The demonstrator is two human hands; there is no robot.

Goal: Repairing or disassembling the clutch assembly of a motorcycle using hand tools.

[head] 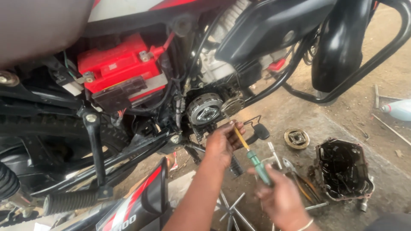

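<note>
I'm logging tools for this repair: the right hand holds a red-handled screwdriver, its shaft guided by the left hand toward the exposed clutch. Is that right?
Not quite. In the head view the screwdriver has a green handle, not red. The rest holds: the right hand grips the handle, and the left hand guides the yellowish shaft toward the exposed clutch.

I see open room in front of the exposed clutch assembly (205, 109), reachable from below right. Above it the red battery (117, 64) and black hoses crowd the way. The crash guard bar (342, 87) fences the right side, and the footrest (70, 201) and frame tube block the lower left. On the floor (299, 111), the removed clutch cover (342, 169), a round plate (296, 138) and loose tools clutter the right; bare concrete lies beyond.
</note>
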